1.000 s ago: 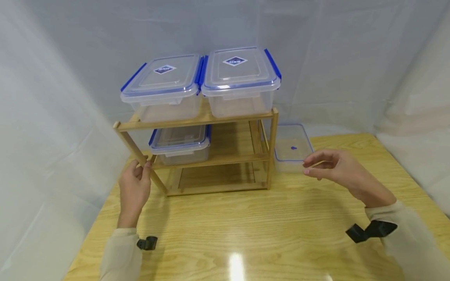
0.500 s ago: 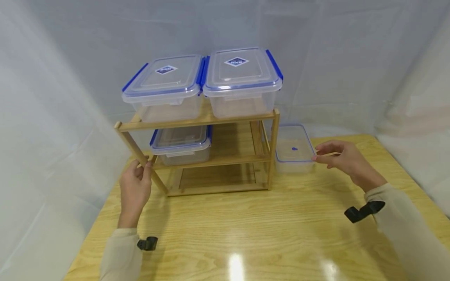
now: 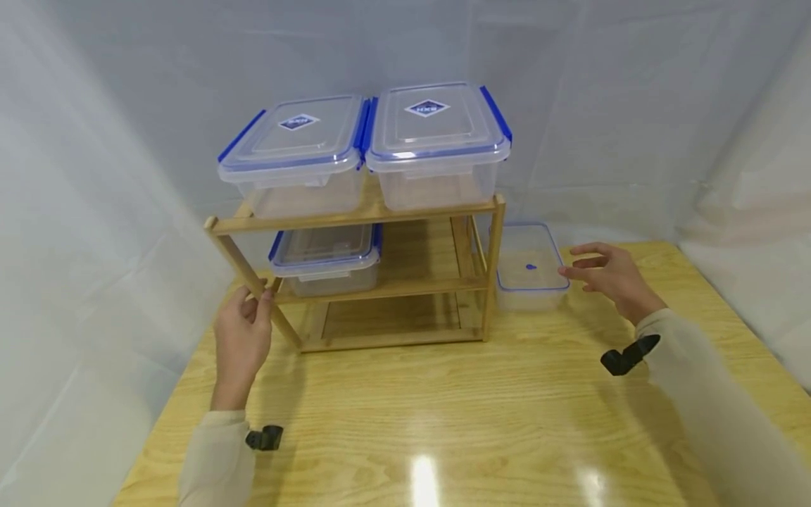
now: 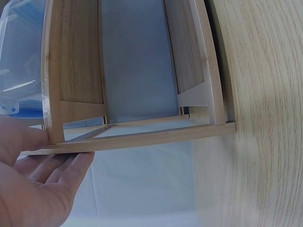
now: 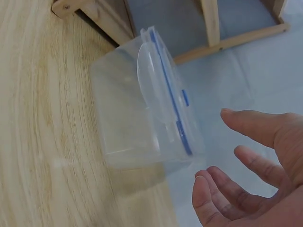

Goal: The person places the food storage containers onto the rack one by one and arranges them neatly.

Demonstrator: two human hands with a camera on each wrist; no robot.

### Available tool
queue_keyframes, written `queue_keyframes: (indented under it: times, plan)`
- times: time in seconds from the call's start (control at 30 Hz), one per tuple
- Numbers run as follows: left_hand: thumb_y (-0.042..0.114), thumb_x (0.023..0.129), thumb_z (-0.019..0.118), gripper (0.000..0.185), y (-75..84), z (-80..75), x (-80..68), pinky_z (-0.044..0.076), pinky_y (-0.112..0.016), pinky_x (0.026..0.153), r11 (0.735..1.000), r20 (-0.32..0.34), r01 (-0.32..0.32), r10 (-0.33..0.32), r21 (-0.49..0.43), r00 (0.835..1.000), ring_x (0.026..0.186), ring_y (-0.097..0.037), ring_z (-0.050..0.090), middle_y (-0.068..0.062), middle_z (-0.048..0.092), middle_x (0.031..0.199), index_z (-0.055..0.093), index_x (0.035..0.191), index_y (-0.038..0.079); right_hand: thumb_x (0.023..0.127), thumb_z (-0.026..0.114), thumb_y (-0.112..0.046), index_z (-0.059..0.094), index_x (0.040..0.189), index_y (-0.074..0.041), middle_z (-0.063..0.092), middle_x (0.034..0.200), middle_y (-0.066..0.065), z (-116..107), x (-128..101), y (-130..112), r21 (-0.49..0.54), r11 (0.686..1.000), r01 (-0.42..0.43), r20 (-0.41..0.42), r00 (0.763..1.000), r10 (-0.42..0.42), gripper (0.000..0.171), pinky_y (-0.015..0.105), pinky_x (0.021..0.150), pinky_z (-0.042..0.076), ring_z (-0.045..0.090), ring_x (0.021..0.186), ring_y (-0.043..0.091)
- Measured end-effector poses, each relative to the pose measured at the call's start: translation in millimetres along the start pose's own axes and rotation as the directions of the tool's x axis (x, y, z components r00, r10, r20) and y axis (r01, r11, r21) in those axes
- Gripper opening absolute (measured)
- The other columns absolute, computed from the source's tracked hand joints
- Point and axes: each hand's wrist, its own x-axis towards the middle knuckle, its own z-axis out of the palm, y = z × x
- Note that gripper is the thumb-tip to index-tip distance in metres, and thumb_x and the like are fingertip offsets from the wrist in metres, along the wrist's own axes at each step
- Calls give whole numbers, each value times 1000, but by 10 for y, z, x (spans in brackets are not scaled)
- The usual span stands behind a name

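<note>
We saw both arms in long, loose beige sleeves reaching the wrists. A small black bracket-shaped mount sat at each cuff. The left hand (image 3: 243, 340) and right hand (image 3: 610, 276) were bare, without rings.

Left wrist view: left hand (image 4: 33, 184) cut off lower left; storage box (image 4: 19, 56) cropped upper left, blurred.

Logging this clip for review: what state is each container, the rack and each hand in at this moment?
Left top container: lid clipped on, on top shelf.
Right top container: lid clipped on, on top shelf.
Middle-shelf container: lidded, left side of shelf.
Small container: lidded, on table beside rack.
Wooden rack: upright; bottom shelf holds nothing.
Left hand: grips rack's front left post.
Right hand: fingers spread, beside small container, holding nothing.
</note>
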Motion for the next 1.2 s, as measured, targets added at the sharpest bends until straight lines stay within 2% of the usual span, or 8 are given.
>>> queue_keyframes:
  times: [0.2,0.33,0.47,0.6,0.7,0.83,0.93,1.2]
  plan:
    - [20,99,50,33,7,3,11,55,-36,83,1000,2,-4,4,-13,1000,101,-30,65,-20,63,115,57,125,1,85,70,-38,44,135,-7,54,124,16,7,112,37,-1,1000,-9,-30,999,9,65,32,78,56,63,99,16]
    - [19,99,51,32,-2,4,14,55,-36,82,1000,1,-9,9,-18,1000,100,-30,65,-21,64,114,58,123,1,87,68,-37,39,138,-4,56,123,13,10,184,88,16,1000,-17,-19,1000,18,67,35,82,56,63,96,10]
    - [20,99,51,32,-9,2,10,55,-36,81,1000,0,-6,6,-12,1000,99,-30,66,-20,64,113,58,123,1,88,66,-35,35,141,-3,60,118,5,12,255,131,54,998,-33,3,999,32,69,41,89,53,62,94,6]
    - [19,99,51,31,-9,2,7,55,-35,81,1000,-2,-6,6,-15,1000,98,-30,66,-20,64,113,58,123,1,88,66,-37,32,144,-3,60,118,4,16,313,164,73,995,-65,20,998,64,73,40,90,53,61,99,11]
    - [19,99,50,32,-9,1,2,56,-35,81,1000,5,0,0,-16,1000,99,-30,66,-20,64,114,58,124,1,88,66,-39,29,146,-6,53,125,7,22,338,185,92,990,-103,41,994,100,76,35,89,53,56,109,19]
    - [21,99,49,33,-12,-3,-3,56,-36,80,1000,10,3,-3,-7,1000,99,-31,66,-20,64,114,58,125,2,88,67,-38,27,148,-9,49,126,4,31,361,204,127,983,-133,67,990,125,78,30,87,53,52,114,23]
    - [22,99,49,33,-12,-4,-1,56,-38,81,1000,5,-5,5,-3,1000,99,-31,66,-20,64,114,58,125,3,88,67,-36,25,149,-11,50,121,1,46,381,201,134,982,-131,84,989,121,77,30,86,53,55,109,20]
    - [21,99,50,33,-10,-3,1,55,-39,82,1000,2,2,-2,-4,1000,100,-29,65,-19,64,114,58,125,4,90,66,-32,25,149,-12,51,117,5,86,434,159,133,980,-151,112,984,136,75,33,81,55,61,96,19]
